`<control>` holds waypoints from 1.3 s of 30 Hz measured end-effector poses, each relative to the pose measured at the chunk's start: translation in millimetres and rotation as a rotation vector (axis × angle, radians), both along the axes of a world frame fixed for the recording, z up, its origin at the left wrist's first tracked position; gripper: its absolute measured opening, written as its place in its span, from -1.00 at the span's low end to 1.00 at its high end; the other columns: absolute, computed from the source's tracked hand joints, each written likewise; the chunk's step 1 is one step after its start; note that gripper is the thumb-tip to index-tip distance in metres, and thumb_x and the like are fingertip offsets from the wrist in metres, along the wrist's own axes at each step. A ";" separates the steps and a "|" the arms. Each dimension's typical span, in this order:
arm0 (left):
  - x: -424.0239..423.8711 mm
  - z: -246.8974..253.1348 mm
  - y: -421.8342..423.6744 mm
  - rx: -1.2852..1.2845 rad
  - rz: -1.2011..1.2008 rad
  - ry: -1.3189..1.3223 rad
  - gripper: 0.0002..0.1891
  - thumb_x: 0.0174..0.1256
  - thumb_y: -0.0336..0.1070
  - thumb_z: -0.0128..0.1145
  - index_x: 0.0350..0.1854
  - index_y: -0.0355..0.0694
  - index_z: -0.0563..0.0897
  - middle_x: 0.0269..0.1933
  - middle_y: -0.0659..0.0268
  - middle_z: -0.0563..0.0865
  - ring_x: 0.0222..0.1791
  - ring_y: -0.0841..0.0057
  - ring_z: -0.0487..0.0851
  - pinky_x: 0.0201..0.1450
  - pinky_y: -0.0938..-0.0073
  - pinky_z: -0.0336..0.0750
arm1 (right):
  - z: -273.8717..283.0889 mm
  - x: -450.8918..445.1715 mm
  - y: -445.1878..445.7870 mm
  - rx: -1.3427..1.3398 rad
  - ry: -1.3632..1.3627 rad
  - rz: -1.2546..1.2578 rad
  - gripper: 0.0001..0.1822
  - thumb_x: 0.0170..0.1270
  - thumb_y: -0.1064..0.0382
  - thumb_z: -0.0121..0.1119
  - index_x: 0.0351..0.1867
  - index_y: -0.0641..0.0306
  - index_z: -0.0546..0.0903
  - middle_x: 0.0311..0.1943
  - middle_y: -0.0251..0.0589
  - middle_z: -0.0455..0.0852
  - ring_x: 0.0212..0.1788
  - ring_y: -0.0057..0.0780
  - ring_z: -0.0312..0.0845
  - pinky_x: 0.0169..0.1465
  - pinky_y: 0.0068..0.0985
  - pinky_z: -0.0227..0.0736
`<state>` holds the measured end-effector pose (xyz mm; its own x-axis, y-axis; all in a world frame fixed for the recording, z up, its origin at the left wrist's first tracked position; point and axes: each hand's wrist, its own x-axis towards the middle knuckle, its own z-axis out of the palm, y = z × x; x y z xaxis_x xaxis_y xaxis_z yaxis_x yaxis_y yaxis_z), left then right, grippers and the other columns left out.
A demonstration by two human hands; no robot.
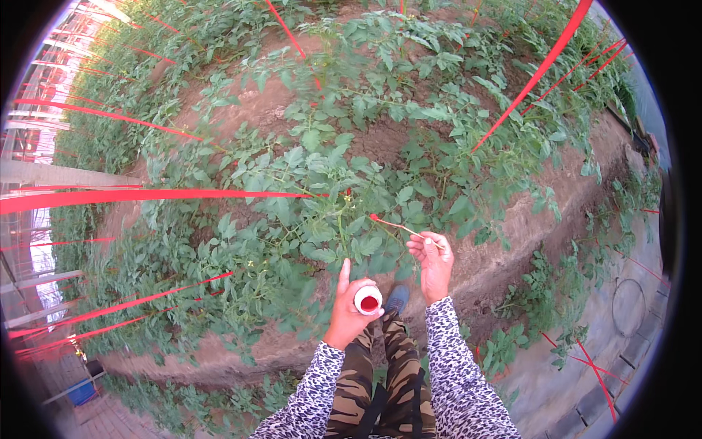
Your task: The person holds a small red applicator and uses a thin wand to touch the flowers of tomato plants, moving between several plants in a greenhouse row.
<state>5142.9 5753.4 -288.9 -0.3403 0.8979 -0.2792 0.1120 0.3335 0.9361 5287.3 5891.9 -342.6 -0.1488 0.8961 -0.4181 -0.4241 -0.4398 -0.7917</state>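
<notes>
My left hand is closed around a small white open-topped bottle with red liquid inside; its index finger points up toward the leaves. To its right, my right hand pinches a thin stick between thumb and fingers. The stick's far end carries a red tip and hangs over the foliage. Just left of and above that tip, small yellow flowers show on a tomato plant. A red strap runs from the left edge to this plant.
More red straps rise from tomato plants around the bed. Bare soil slopes down at the right toward a grey paved strip with a wire ring. A blue container stands at the lower left. My shoe is beside the bed.
</notes>
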 end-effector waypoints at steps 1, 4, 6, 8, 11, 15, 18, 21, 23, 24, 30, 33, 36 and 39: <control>0.5 -4.2 0.7 -0.022 0.001 0.010 -0.37 -0.25 -0.45 0.58 0.04 -0.16 0.63 0.52 0.01 0.21 0.43 0.29 0.39 0.35 0.29 0.40 | -7.3 -5.9 3.5 -0.003 -0.024 0.016 -0.77 0.49 0.28 0.09 0.00 0.42 0.54 -0.13 -0.02 0.72 -0.15 -0.33 0.70 -0.03 -0.46 0.61; -4.9 -15.3 -3.2 -0.083 -0.001 0.086 -0.38 -0.25 -0.48 0.56 0.01 -0.18 0.63 0.44 0.06 0.37 0.47 0.30 0.34 0.35 0.29 0.38 | -27.3 -29.9 7.2 -0.004 -0.067 0.081 -0.76 0.49 0.26 0.08 0.00 0.43 0.54 -0.12 -0.04 0.72 -0.12 -0.34 0.70 -0.02 -0.47 0.61; -8.5 -20.5 -4.8 -0.094 -0.008 0.068 -0.38 -0.25 -0.48 0.56 0.01 -0.18 0.63 0.45 0.04 0.36 0.45 0.31 0.37 0.33 0.30 0.41 | -37.4 -42.3 8.5 0.000 -0.109 0.115 -0.75 0.50 0.26 0.08 0.01 0.44 0.54 -0.12 -0.06 0.72 -0.11 -0.36 0.70 -0.01 -0.48 0.60; -9.5 -24.5 -5.2 -0.096 -0.005 0.044 -0.38 -0.25 -0.49 0.55 0.01 -0.18 0.63 0.46 0.02 0.34 0.43 0.32 0.40 0.30 0.31 0.43 | -45.2 -49.8 11.0 0.008 -0.145 0.145 -0.74 0.50 0.24 0.08 0.00 0.43 0.54 -0.11 -0.04 0.71 -0.10 -0.34 0.70 0.01 -0.46 0.60; -15.7 -28.3 -9.4 -0.097 0.021 0.032 -0.38 -0.26 -0.49 0.55 0.01 -0.18 0.63 0.47 -0.02 0.30 0.39 0.32 0.46 0.27 0.32 0.45 | -57.7 -66.9 8.4 0.007 -0.170 0.172 -0.73 0.50 0.22 0.08 0.00 0.43 0.53 -0.11 -0.04 0.71 -0.09 -0.34 0.70 0.02 -0.46 0.60; -19.5 -21.6 -7.0 -0.088 0.016 0.047 -0.39 -0.25 -0.49 0.55 0.01 -0.18 0.63 0.49 -0.04 0.26 0.35 0.32 0.50 0.25 0.32 0.47 | -62.9 -78.7 12.0 0.025 -0.186 0.171 -0.72 0.50 0.21 0.08 0.01 0.43 0.53 -0.11 -0.05 0.71 -0.09 -0.34 0.70 0.02 -0.46 0.60; -23.1 -20.4 -5.7 -0.076 0.004 0.060 -0.39 -0.25 -0.48 0.55 0.00 -0.18 0.63 0.51 -0.04 0.23 0.34 0.33 0.50 0.25 0.32 0.47 | -69.0 -84.4 13.6 0.026 -0.163 0.164 -0.76 0.50 0.26 0.08 0.01 0.42 0.55 -0.10 -0.10 0.71 -0.10 -0.38 0.69 0.00 -0.50 0.59; -26.9 -22.1 -6.9 -0.077 0.006 0.042 -0.40 -0.24 -0.47 0.55 0.00 -0.18 0.63 0.53 -0.04 0.20 0.32 0.33 0.51 0.25 0.32 0.48 | -68.3 -83.9 12.9 0.049 -0.227 0.146 -0.76 0.51 0.26 0.07 0.01 0.41 0.54 -0.11 -0.10 0.71 -0.10 -0.38 0.69 0.01 -0.48 0.59; -28.9 -21.4 -7.2 -0.089 0.010 0.012 -0.40 -0.24 -0.47 0.56 0.01 -0.19 0.63 0.53 -0.04 0.18 0.31 0.33 0.53 0.24 0.33 0.48 | -64.5 -81.8 11.1 0.050 -0.230 0.137 -0.76 0.51 0.25 0.07 0.02 0.41 0.54 -0.10 -0.10 0.71 -0.10 -0.39 0.69 0.01 -0.48 0.58; -29.7 -20.1 -6.7 -0.099 0.011 -0.007 -0.39 -0.24 -0.47 0.56 0.01 -0.19 0.63 0.54 -0.03 0.17 0.29 0.34 0.54 0.23 0.34 0.49 | -61.9 -81.2 11.5 0.051 -0.231 0.131 -0.76 0.51 0.25 0.06 0.02 0.40 0.54 -0.10 -0.10 0.71 -0.09 -0.40 0.69 0.02 -0.48 0.58; -29.9 -19.7 -2.7 -0.101 -0.026 0.006 -0.38 -0.23 -0.48 0.56 0.03 -0.19 0.62 0.55 -0.02 0.15 0.25 0.36 0.58 0.21 0.37 0.51 | -56.8 -91.3 22.4 0.039 -0.199 0.113 -0.75 0.51 0.24 0.07 0.02 0.40 0.54 -0.10 -0.10 0.71 -0.08 -0.39 0.68 0.03 -0.48 0.58; -29.0 -19.2 -1.1 -0.102 -0.029 -0.013 -0.38 -0.23 -0.48 0.56 0.03 -0.19 0.61 0.55 -0.03 0.14 0.26 0.35 0.57 0.22 0.36 0.50 | -65.6 -93.5 26.1 0.030 -0.211 0.118 -0.73 0.51 0.22 0.07 0.02 0.41 0.53 -0.08 -0.05 0.70 -0.07 -0.32 0.69 0.05 -0.43 0.60; -30.1 -21.2 -2.9 -0.105 -0.034 0.003 -0.37 -0.22 -0.48 0.56 0.04 -0.19 0.61 0.55 -0.03 0.14 0.28 0.35 0.55 0.22 0.36 0.50 | -73.9 -98.4 24.9 0.026 -0.190 0.124 -0.74 0.50 0.22 0.08 0.03 0.40 0.53 -0.08 -0.05 0.70 -0.07 -0.32 0.69 0.05 -0.44 0.61; -30.3 -24.3 -5.4 -0.107 -0.043 0.035 -0.37 -0.22 -0.49 0.56 0.04 -0.19 0.61 0.55 -0.03 0.14 0.30 0.34 0.54 0.23 0.36 0.50 | -71.6 -101.7 26.9 0.001 -0.156 0.106 -0.75 0.50 0.25 0.08 0.02 0.42 0.54 -0.10 -0.09 0.71 -0.12 -0.39 0.70 0.00 -0.49 0.60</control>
